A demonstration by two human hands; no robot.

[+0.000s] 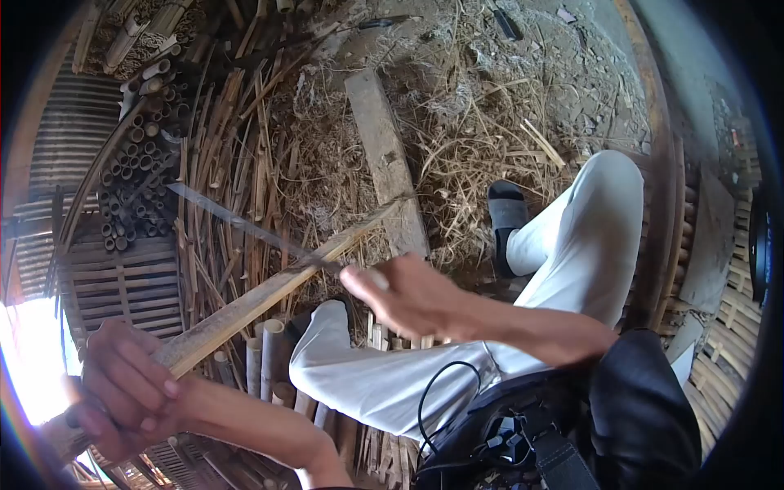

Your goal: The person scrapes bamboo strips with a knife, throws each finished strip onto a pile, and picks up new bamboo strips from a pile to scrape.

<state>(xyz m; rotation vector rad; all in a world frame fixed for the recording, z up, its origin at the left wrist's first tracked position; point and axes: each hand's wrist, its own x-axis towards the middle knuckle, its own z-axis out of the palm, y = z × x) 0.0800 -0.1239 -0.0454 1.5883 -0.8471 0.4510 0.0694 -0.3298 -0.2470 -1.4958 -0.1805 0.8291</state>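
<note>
My left hand (131, 388) is wrapped round a split bamboo length (245, 309) at the lower left. The bamboo slants up to the right, and its thin far end lies over a wooden plank (382, 151) on the ground. My right hand (412, 298) is closed on a long knife (237, 220); the fingers hide its handle. The blade points to the upper left and crosses the bamboo just beyond my right hand. Whether the edge bites into the bamboo I cannot tell.
Shavings (457, 155) litter the ground around the plank. Cut bamboo tubes (139, 163) are stacked at the left, beside long bamboo strips (220, 139). My bent legs (584, 237) flank the work. A dark-handled object (506, 24) lies at the top.
</note>
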